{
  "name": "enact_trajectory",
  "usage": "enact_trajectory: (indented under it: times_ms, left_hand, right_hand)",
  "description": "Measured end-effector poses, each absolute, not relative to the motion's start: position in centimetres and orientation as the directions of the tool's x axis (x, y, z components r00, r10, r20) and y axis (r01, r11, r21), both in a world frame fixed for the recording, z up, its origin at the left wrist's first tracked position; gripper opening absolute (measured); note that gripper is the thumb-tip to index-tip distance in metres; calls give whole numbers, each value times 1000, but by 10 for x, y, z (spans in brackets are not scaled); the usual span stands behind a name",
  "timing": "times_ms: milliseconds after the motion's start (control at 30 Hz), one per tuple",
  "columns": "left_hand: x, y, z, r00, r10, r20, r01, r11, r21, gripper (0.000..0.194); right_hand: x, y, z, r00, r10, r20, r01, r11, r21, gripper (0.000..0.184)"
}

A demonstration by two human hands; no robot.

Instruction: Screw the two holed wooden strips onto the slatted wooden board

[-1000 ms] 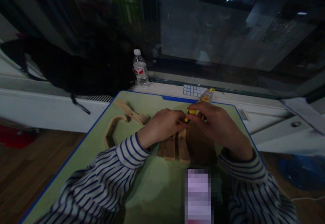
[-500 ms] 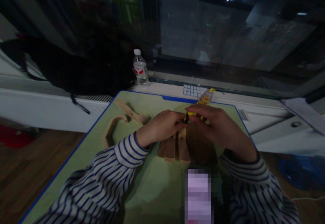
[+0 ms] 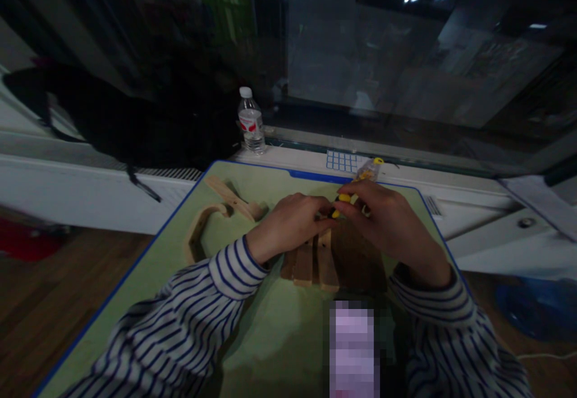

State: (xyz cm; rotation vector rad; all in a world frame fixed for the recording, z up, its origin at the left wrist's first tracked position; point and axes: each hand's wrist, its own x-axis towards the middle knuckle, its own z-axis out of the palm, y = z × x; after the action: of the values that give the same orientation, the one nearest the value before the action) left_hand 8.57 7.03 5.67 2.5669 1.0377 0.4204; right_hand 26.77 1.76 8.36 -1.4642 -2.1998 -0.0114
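Observation:
Between my hands is a small yellow-and-black tool (image 3: 345, 198), which looks like a short screwdriver; its tip is hidden. My right hand (image 3: 383, 211) has its thumb and fingers closed around the yellow upper end. My left hand (image 3: 295, 220) reaches in from the left, its thumb and fingers pinched at the tool's lower end. Below them lies a brown wooden board (image 3: 360, 263), partly covered by my right hand. Two lighter wooden strips, a left strip (image 3: 303, 266) and a right strip (image 3: 327, 266), lie side by side at its left, with small dark holes near their upper ends.
On the green blue-edged table (image 3: 265, 338), a curved wooden piece (image 3: 196, 229) and a straight wooden piece (image 3: 229, 196) lie at left. A pixelated patch (image 3: 354, 350) covers something in front. A water bottle (image 3: 251, 122) and a plastic bag (image 3: 367, 171) with yellow contents stand beyond.
My right hand has shifted slightly, its fingers now a little higher on the yellow end, and more of the tool shows. My left hand stays nearly where it was.

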Motion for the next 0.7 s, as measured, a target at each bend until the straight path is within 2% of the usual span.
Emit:
enact_trajectory:
  times_ms: [133, 367, 700]
  left_hand:
    - [87, 70, 56, 690, 709, 144, 610, -677, 411, 23]
    - [86, 71, 55, 709, 691, 141, 581, -685, 438, 21]
    - [82, 77, 52, 782, 613, 114, 485, -712, 508, 18]
  right_hand:
    - [267, 17, 84, -299, 865, 403, 856, 430, -286, 21]
    - [270, 13, 88, -389, 819, 422, 762, 543, -353, 36]
    - [267, 14, 86, -410, 816, 408, 743, 558, -369, 30]
